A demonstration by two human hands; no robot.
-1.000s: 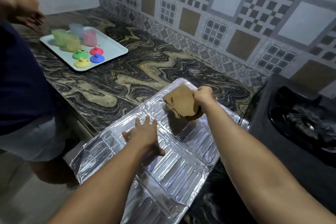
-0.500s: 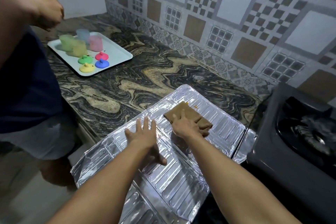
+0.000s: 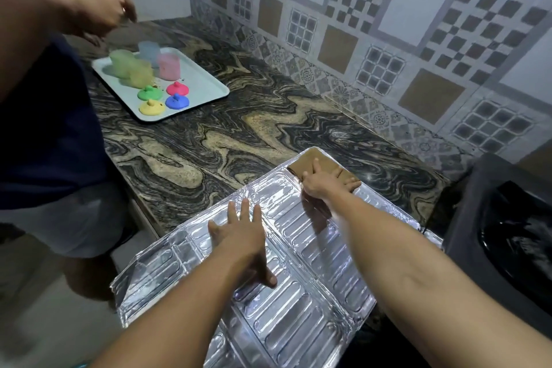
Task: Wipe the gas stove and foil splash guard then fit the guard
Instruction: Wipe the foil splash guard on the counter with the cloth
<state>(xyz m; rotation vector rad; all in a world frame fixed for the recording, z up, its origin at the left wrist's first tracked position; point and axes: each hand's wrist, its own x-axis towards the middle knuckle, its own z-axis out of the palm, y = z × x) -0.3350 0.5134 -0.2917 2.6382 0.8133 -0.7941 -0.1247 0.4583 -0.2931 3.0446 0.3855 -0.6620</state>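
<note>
The silver foil splash guard (image 3: 298, 293) lies unfolded and flat on the marble counter, its near part hanging past the counter's front edge. My left hand (image 3: 239, 236) presses on the guard's middle with fingers spread flat. At the guard's far corner my right hand (image 3: 322, 184) lies with straight fingers on a folded brown cloth (image 3: 310, 161), pressing it to the foil. The black gas stove (image 3: 507, 236) stands at the right edge, partly cut off.
A white tray (image 3: 206, 86) with several coloured cups and lids sits at the back left of the counter (image 3: 227, 134). Another person stands at the left, a blurred hand (image 3: 95, 6) above the tray. A tiled wall runs behind.
My right hand brought the lifted cloth down flat onto the foil, then slid it toward the guard's far corner. The left hand stayed in place. The other person's hand moved over the tray.
</note>
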